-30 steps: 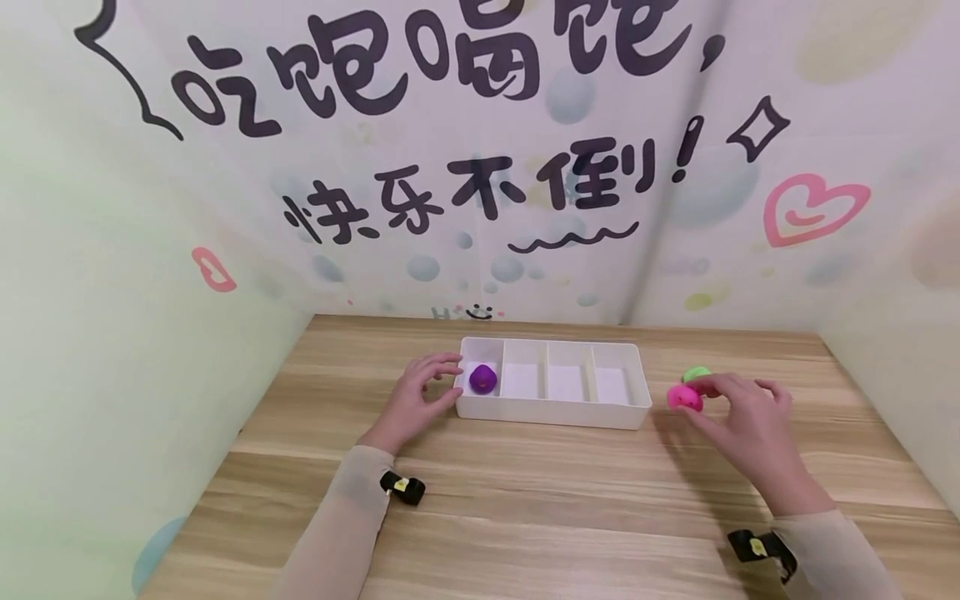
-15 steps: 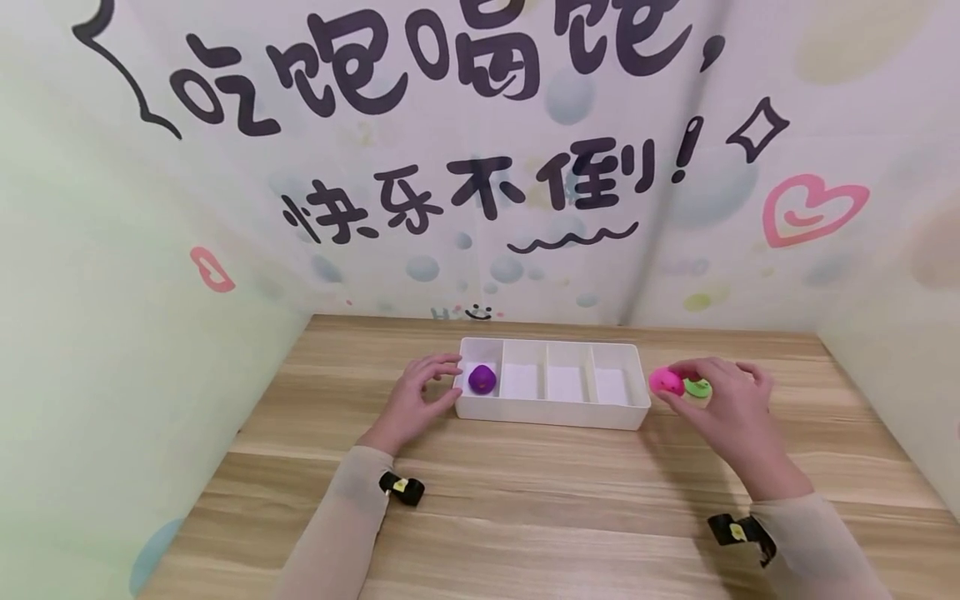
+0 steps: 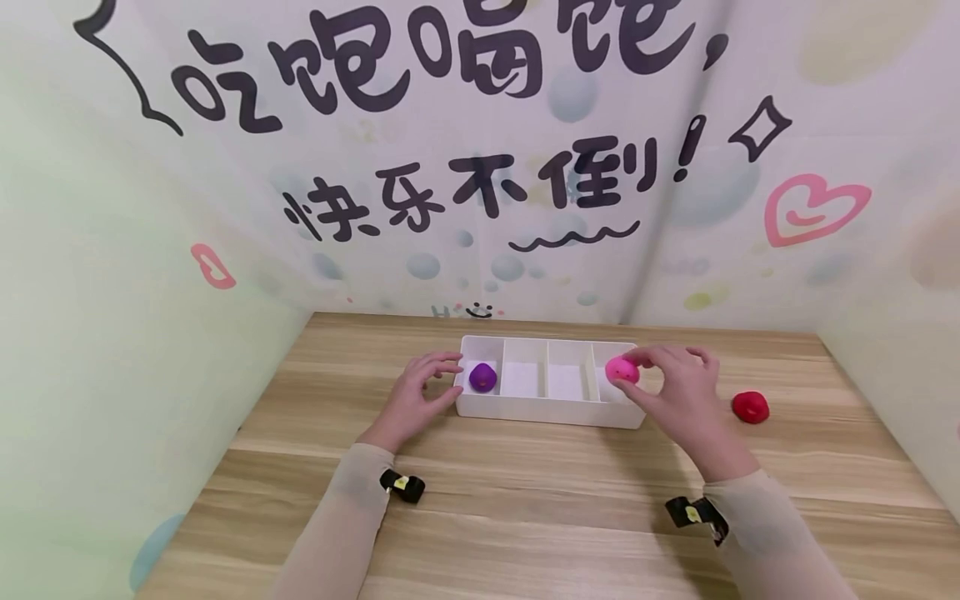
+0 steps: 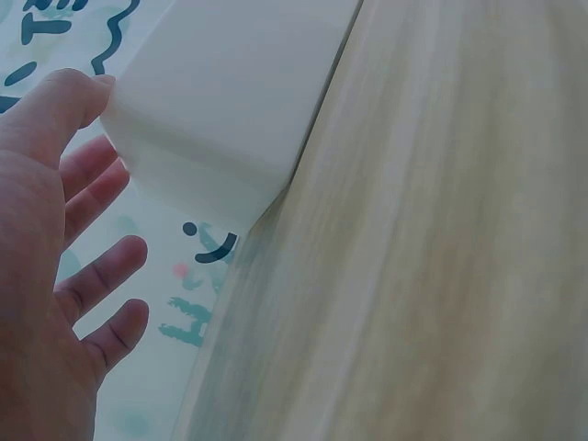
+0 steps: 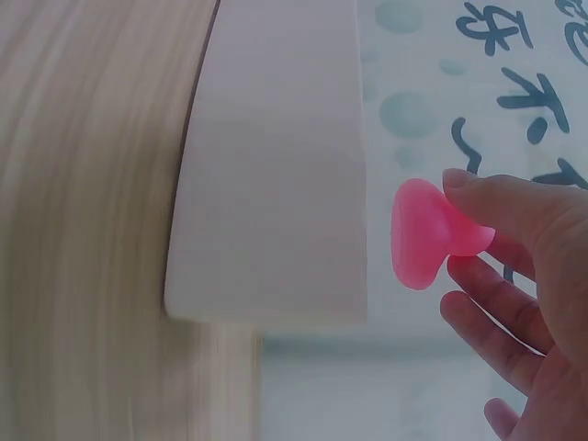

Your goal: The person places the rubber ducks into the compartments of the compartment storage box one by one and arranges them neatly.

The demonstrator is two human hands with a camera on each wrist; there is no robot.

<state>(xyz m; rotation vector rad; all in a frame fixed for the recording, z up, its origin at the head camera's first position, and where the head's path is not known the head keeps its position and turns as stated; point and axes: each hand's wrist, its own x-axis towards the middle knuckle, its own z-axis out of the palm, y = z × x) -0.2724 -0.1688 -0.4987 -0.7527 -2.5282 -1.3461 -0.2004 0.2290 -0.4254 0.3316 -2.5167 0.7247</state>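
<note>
A white tray (image 3: 551, 411) with a row of compartments stands on the table. In the head view, my right hand (image 3: 678, 400) pinches a pink rubber duck (image 3: 622, 370) between thumb and fingertips, over the rightmost compartment. The right wrist view has this pink duck (image 5: 423, 234) above the level of the tray's rim. A purple rubber duck (image 3: 482, 377) sits in the leftmost compartment. At the tray's left end, my left hand (image 3: 412, 400) rests its fingertips against the wall, fingers spread and loosely bent. In the left wrist view, the thumb touches the tray's corner.
A small red toy (image 3: 751, 407) lies on the wooden table (image 3: 525, 508), right of my right hand. Behind the tray rises a white printed wall sheet (image 3: 480, 275), and pale walls flank both sides.
My right hand has carried the pink duck left from the table to over the tray. The red toy has come into view, while the green one is now hidden. My left hand stays put.
</note>
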